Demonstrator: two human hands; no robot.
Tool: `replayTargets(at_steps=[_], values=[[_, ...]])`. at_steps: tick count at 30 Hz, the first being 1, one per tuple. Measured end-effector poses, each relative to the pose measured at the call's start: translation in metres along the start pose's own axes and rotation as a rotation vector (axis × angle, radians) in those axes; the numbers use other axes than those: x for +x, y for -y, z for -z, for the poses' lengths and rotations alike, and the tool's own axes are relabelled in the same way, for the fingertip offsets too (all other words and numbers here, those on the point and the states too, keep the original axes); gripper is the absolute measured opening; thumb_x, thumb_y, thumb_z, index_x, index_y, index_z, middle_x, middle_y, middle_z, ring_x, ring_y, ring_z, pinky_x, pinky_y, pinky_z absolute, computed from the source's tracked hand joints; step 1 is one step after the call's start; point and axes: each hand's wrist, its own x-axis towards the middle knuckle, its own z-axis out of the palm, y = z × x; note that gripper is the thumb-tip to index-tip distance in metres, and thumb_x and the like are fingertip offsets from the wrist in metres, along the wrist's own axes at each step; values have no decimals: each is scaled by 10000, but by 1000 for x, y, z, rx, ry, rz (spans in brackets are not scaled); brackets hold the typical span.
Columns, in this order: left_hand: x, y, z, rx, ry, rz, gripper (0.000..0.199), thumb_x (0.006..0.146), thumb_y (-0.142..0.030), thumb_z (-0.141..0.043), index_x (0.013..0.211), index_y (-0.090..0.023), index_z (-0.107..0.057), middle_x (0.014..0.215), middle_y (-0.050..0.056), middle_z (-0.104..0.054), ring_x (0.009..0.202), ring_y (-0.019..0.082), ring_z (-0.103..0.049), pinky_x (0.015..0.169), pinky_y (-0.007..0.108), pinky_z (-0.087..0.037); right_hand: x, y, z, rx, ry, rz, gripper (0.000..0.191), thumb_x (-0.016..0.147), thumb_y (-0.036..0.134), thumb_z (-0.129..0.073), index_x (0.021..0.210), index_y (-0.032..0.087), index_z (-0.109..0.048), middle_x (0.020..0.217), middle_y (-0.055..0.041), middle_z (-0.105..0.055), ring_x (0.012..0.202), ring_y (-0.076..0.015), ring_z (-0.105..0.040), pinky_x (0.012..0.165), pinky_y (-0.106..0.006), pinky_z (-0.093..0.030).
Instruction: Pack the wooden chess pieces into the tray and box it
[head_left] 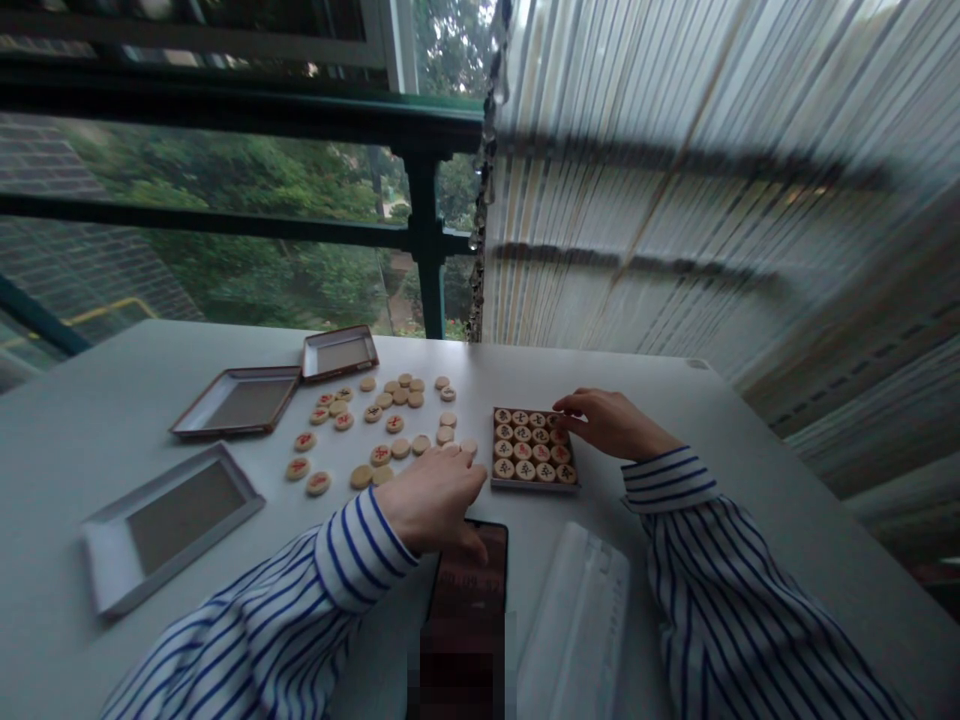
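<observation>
Round wooden pieces marked in black or red stand in rows in a shallow box (535,487) right of centre. My right hand (611,422) is at the box's back right corner, its fingertips over a piece there; whether they grip it is hard to tell. Many loose pieces (394,424), some showing characters and some blank, lie scattered left of the box. My left hand (433,495) reaches over the nearest loose pieces, its thumb apart from the fingers and above a dark phone (474,580). The left fingertips are partly hidden behind the hand.
Two brown-edged trays (236,402) (340,353) lie at the back left of the white table (637,640). A white lid (172,525) is nearer on the left. A translucent plastic case (577,620) lies between my forearms. Railing and string curtain stand behind.
</observation>
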Motion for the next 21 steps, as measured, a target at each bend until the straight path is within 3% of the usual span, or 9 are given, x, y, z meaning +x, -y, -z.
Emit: replayTargets(at_steps=[9,12,14,17,21], values=[[-2,2,-1,10,19,-5,528,578,-662,-527,760,-167,-549,799,81,-558,761,235,-513,606,310,-388,0,2,2,-12,5,10,300,829,373,-408,1022,232,-590,943,-48,-625,828,-166,-568,706,-260,-395],[0,6,2,2,-34,-8,483,581,-622,-566,763,-175,-539,810,62,-565,739,217,-519,596,296,-382,0,1,1,-8,1,6,295,825,370,-417,1021,236,-592,945,-47,-626,825,-168,-569,705,-261,-394],[4,9,4,4,-82,-10,397,655,-547,-556,792,-175,-537,806,55,-578,736,207,-528,604,289,-382,0,0,1,-6,2,4,293,822,371,-420,1015,238,-596,945,-48,-625,822,-168,-568,701,-261,-393],[16,15,8,-27,-176,-1,277,787,-427,-446,865,-177,-536,820,57,-601,756,193,-545,620,278,-385,0,-1,1,-9,6,1,286,819,370,-422,999,244,-606,925,-46,-624,806,-166,-566,687,-259,-391],[39,23,7,-158,-251,77,301,834,-393,-361,1003,-194,-513,889,47,-627,788,177,-569,641,266,-403,0,-1,1,-7,19,-6,270,819,353,-423,988,257,-610,920,-43,-621,803,-159,-561,679,-251,-387]])
